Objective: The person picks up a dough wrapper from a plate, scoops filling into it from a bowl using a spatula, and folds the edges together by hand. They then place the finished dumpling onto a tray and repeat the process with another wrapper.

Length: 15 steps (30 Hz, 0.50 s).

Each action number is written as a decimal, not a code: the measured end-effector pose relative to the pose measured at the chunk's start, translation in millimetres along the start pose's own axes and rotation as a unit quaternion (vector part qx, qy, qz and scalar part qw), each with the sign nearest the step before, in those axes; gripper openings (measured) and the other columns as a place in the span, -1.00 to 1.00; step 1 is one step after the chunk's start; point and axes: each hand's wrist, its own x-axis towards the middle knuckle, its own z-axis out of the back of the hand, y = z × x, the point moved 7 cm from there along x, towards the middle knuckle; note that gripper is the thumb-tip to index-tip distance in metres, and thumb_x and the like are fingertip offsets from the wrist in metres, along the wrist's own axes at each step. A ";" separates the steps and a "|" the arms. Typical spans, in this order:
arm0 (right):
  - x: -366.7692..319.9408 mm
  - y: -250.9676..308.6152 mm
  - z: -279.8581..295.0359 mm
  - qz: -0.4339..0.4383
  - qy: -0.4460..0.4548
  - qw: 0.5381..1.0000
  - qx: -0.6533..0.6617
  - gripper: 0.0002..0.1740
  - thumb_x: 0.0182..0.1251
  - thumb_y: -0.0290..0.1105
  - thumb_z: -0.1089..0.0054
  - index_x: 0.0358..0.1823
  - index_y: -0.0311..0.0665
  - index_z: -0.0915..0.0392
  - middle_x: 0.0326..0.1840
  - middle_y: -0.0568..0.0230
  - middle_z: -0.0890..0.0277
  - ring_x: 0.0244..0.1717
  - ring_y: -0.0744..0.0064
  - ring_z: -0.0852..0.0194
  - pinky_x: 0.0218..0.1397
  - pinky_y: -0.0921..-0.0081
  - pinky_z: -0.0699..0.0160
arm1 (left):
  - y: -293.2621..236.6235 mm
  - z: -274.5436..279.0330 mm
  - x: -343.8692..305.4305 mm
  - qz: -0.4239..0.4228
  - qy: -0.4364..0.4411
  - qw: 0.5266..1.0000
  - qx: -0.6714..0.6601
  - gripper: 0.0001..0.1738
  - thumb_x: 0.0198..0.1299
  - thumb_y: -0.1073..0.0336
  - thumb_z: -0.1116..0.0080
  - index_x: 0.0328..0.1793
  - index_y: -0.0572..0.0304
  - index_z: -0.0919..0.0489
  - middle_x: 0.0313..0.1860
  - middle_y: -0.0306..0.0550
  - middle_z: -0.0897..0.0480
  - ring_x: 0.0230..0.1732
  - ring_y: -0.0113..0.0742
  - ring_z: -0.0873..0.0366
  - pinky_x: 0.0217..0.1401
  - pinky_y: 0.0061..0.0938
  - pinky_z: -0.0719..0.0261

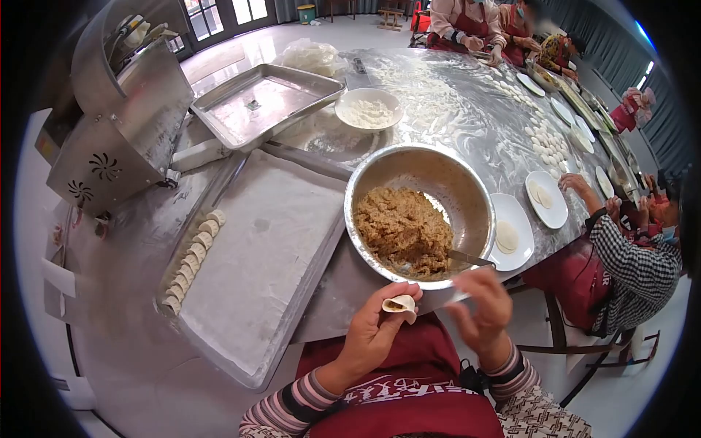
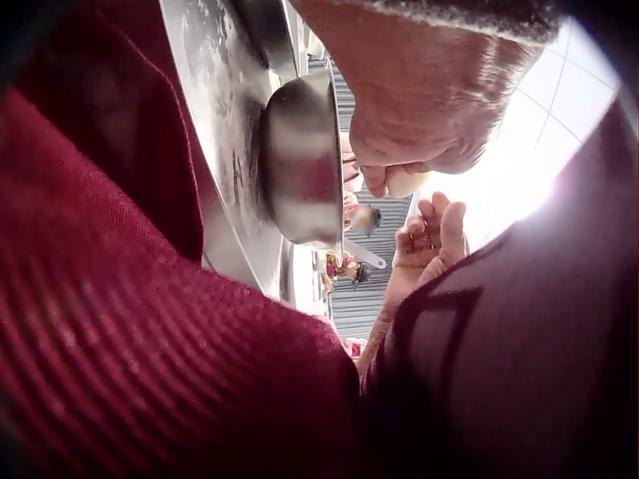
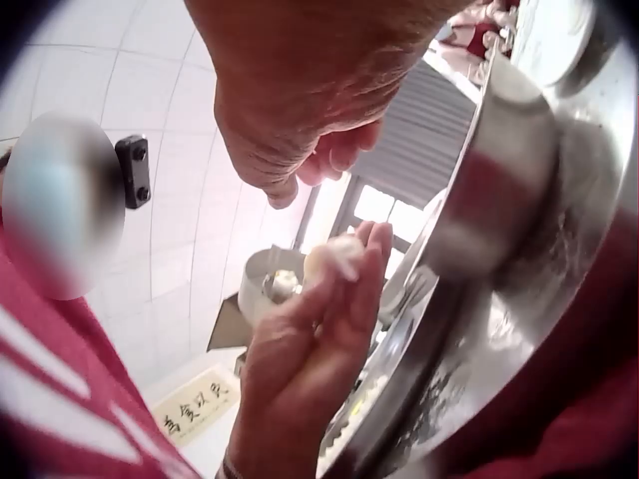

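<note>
In the head view the left hand holds a folded dough wrapper between thumb and fingers, with some brown filling showing in its opening. The right hand is raised to the right of it, apart from the wrapper, fingers loosely bent and blurred, holding nothing that I can make out. Just beyond both hands is a steel bowl of brown filling, a metal utensil leaning on its near right rim. The right wrist view shows the wrapper in the left hand, below the right hand.
Left of the bowl lies a paper-lined tray with a row of dumplings along its left side. An empty tray and a flour bowl stand behind. Plates with wrappers lie right; other people sit along the table.
</note>
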 end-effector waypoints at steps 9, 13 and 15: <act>-14.5 16.9 -55.8 0.064 0.060 0.992 0.087 -0.61 -0.09 -0.41 -0.48 -0.15 -0.26 -0.64 -0.31 0.23 -0.55 -0.38 0.27 -0.50 -0.35 0.43 -0.44 | 1.5 9.0 -5.2 -0.009 -0.032 0.995 0.094 -0.52 0.34 0.56 0.05 0.39 0.28 -0.27 0.24 0.07 -0.49 0.28 -0.27 -0.43 0.27 -0.50 -0.43; -12.0 25.3 -55.1 0.124 0.039 0.991 0.029 -0.66 -0.09 -0.46 -0.42 -0.19 -0.24 -0.63 -0.33 0.27 -0.54 -0.42 0.29 -0.48 -0.40 0.40 -0.36 | -2.9 6.2 -5.2 -0.036 -0.048 0.996 0.068 -0.51 0.32 0.61 0.11 0.39 0.29 -0.29 0.28 0.10 -0.46 0.31 -0.25 -0.41 0.32 -0.47 -0.38; -9.4 30.1 -54.4 0.151 0.052 0.987 0.019 -0.66 -0.11 -0.47 -0.42 -0.20 -0.25 -0.63 -0.33 0.27 -0.54 -0.42 0.29 -0.48 -0.40 0.41 -0.37 | -4.6 7.3 -4.6 -0.038 -0.055 0.995 0.075 -0.50 0.31 0.63 0.14 0.39 0.29 -0.29 0.30 0.11 -0.45 0.32 -0.24 -0.40 0.34 -0.44 -0.36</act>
